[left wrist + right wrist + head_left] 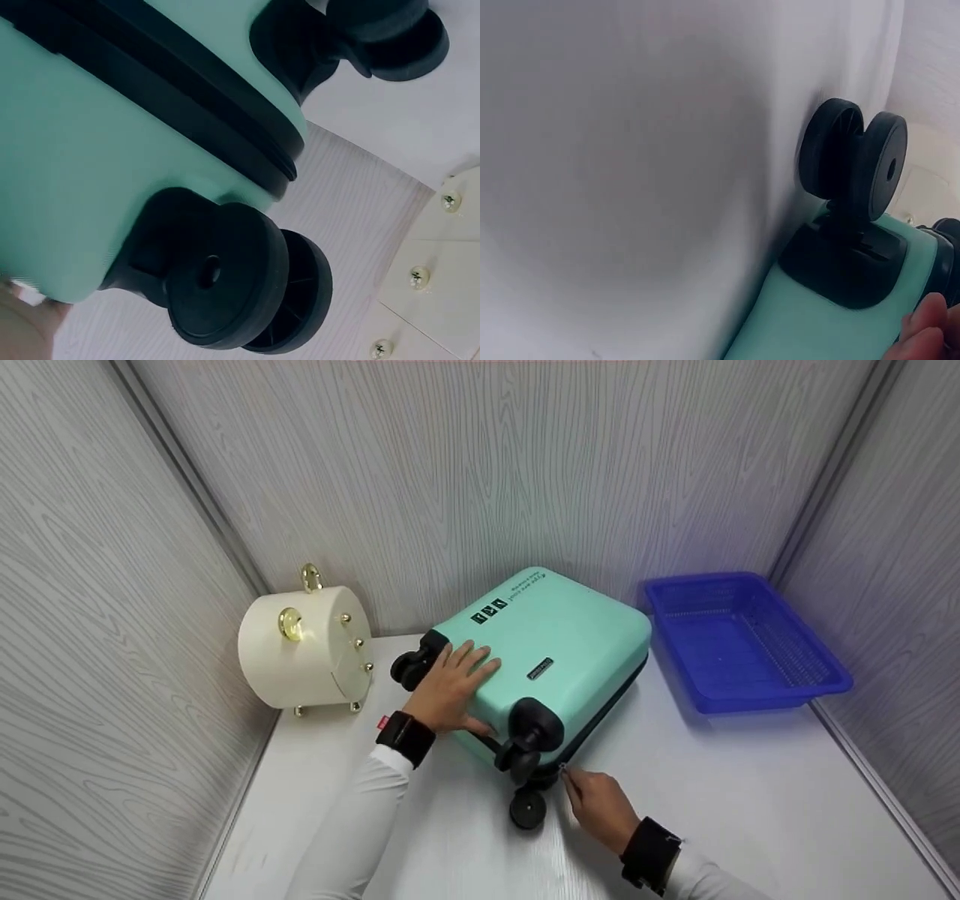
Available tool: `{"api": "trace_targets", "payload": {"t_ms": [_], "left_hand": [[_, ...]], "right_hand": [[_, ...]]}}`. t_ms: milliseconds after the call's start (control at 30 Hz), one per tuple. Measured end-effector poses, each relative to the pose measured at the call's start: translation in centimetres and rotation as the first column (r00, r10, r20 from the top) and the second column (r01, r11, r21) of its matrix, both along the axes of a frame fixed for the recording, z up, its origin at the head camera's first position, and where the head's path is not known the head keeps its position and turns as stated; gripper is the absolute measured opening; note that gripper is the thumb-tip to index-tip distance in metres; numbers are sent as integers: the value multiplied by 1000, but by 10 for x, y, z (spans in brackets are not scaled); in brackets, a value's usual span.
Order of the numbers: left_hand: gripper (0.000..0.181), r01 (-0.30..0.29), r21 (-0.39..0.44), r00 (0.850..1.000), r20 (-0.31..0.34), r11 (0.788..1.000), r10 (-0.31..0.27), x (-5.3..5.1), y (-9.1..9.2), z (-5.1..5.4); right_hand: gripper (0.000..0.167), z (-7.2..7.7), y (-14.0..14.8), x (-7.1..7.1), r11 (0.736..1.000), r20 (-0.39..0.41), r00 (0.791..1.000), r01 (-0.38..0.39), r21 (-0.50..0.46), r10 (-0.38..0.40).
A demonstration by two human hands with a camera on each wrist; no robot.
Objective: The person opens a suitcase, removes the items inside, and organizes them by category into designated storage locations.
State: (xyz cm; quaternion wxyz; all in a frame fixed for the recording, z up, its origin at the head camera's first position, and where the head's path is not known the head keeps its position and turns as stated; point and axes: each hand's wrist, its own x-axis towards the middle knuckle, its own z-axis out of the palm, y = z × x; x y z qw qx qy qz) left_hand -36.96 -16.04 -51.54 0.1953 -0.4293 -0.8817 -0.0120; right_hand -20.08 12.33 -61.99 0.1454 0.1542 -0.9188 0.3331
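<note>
Judging by looks, we expect the mint-green hard-shell suitcase (577, 637), lying on the white desk (750, 795), to be stiff, slippery and fairly light; we would hold its edges. The left grip (451, 686), a bare hand, rests on it, fingers spread; the right grip (602, 808) seems to pinch a small metal zip pull (562, 766), too tiny for certainty. The left wrist view shows us the black band (180, 90) between the black plastic wheels (217, 300), mostly hidden in the head view.

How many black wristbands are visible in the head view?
2: left wristband, next to the left hand on the suitcase; right wristband, next to the right hand at its near corner.
</note>
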Motion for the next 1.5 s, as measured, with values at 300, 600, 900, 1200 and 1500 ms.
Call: {"api": "trace_targets", "payload": {"t_ms": [300, 600, 900, 1200, 1500], "left_hand": [[125, 43, -17, 998, 43, 999, -43, -6, 1, -1], [122, 14, 75, 998, -59, 997, -9, 8, 16, -10], [118, -147, 50, 980, -132, 988, 152, 22, 45, -10], [118, -292, 51, 949, -107, 955, 296, 35, 80, -9], [116, -416, 36, 904, -91, 909, 418, 49, 117, -11]], "right_hand": [[12, -5, 5, 3, 1000, -59, 998, 14, 4, -14], [17, -7, 23, -4, 997, -127, 990, 64, -34, -68], [11, -11, 24, -3, 989, -152, 977, 148, -12, -148], [9, -10, 6, -1, 991, -117, 985, 132, 22, -128], [15, -7, 4, -10, 974, -212, 960, 206, 95, -182]]}}
